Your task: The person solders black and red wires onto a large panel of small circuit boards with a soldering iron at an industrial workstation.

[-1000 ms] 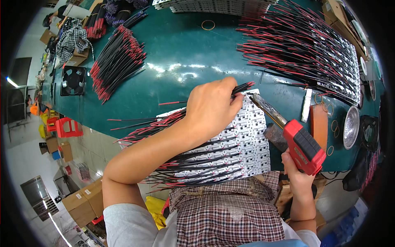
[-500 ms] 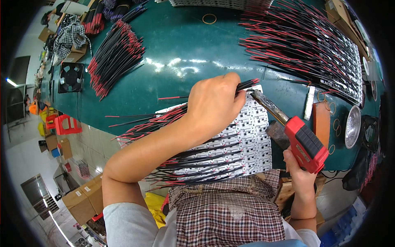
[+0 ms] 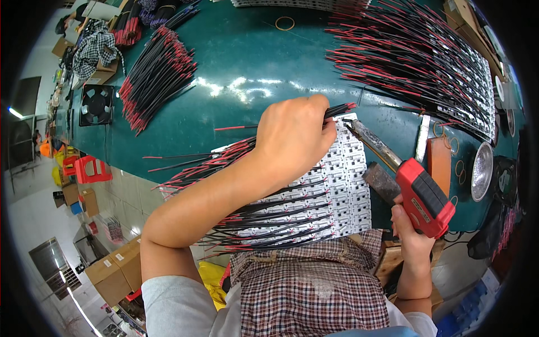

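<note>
My left hand (image 3: pixel 295 132) is closed round a bundle of black wires with red ends (image 3: pixel 341 110), above the top edge of a white circuit board panel (image 3: pixel 345 180). Rows of similar wires (image 3: pixel 269 216) lie across the panel and stick out past its left side. In my right hand (image 3: pixel 412 230) is a red and black soldering gun (image 3: pixel 424 196). Its metal barrel slants up and left, the tip near the panel's upper right corner, close to the held wire ends. Whether the tip touches the panel or a wire, I cannot tell.
Beyond the panel on the green table (image 3: pixel 236 50) lie a loose wire pile (image 3: pixel 160 78) and a second wired panel (image 3: pixel 466 84). To the right are a dark metal block (image 3: pixel 382 182), an orange-brown block (image 3: pixel 439 168), rubber bands (image 3: pixel 460 173) and a metal bowl (image 3: pixel 481 171).
The soldering gun and my right hand have shifted slightly to the right, its tip moving a little up and right. My left hand keeps its grip on the wires, almost in place.
</note>
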`<state>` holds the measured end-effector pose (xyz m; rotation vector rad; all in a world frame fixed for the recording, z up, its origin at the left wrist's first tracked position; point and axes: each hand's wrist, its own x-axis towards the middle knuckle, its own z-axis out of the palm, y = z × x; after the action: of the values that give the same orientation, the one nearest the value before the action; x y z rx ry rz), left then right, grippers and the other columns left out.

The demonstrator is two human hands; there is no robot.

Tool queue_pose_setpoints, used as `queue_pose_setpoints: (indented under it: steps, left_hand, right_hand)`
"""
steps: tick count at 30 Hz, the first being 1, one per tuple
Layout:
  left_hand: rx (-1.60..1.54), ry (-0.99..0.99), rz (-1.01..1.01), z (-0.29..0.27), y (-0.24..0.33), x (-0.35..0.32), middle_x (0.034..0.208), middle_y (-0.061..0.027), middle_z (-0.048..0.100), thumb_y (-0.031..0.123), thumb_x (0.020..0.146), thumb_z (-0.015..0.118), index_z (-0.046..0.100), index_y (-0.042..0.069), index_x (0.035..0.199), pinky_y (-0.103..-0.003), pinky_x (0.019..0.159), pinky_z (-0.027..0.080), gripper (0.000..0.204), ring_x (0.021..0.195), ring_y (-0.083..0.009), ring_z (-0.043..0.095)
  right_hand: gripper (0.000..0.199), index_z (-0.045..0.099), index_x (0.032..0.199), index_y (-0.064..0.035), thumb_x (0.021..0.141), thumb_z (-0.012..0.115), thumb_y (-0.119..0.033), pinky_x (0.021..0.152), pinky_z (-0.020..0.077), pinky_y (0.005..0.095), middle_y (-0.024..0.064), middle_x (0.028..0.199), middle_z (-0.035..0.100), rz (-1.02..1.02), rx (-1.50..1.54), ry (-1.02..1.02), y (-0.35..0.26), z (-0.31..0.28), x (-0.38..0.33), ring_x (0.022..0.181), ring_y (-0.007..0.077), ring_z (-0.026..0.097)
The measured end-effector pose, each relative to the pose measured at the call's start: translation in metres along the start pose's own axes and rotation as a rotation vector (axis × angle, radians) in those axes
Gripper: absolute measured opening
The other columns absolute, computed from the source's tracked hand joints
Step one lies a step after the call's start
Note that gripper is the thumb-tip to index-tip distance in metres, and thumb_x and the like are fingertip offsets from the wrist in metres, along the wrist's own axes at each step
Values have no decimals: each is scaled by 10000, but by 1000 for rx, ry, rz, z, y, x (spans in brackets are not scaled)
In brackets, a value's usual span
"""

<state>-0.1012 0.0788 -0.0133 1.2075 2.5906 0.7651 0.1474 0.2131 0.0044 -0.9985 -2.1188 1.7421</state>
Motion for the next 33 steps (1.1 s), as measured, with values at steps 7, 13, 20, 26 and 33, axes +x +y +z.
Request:
queue_pose_setpoints:
  steps: [7,13,20,26,33]
  left_hand:
    - [-124,-95,-87,-9,-2,8,651,-106,644,185,793,704,713,27,833,-380,591,495,163,579,-266,626]
    - [-65,-107,-63,-7,-2,11,663,-136,649,177,773,693,705,7,813,-408,615,505,175,602,-315,635]
    - [-47,-107,-52,-8,-2,11,700,-165,671,170,774,686,704,-10,812,-423,635,513,185,637,-343,653]
    - [-35,-102,-40,-7,-3,10,706,-164,672,174,785,681,697,-14,801,-432,636,509,190,646,-347,654]
    - [-205,-171,-120,-15,-1,8,764,-145,682,249,950,628,630,-4,984,-413,662,502,255,693,-314,661]
  right_hand:
    - [238,683,1108,-2,891,764,-52,767,518,303,49,986,688,106,-4,-44,-4,-5,-3,860,125,626]
    - [221,639,1097,6,894,724,-16,486,412,203,40,805,632,13,10,-18,-1,4,-1,559,56,525]
    - [216,626,1094,10,896,710,-9,479,410,211,39,766,618,-67,-52,11,9,0,-3,547,62,524]
    - [248,593,1119,33,897,697,-4,460,397,221,45,747,589,-36,32,84,8,0,-4,511,63,488]
    - [287,572,1156,54,911,689,-38,432,383,219,50,754,569,-17,103,98,10,-3,-4,477,60,445]
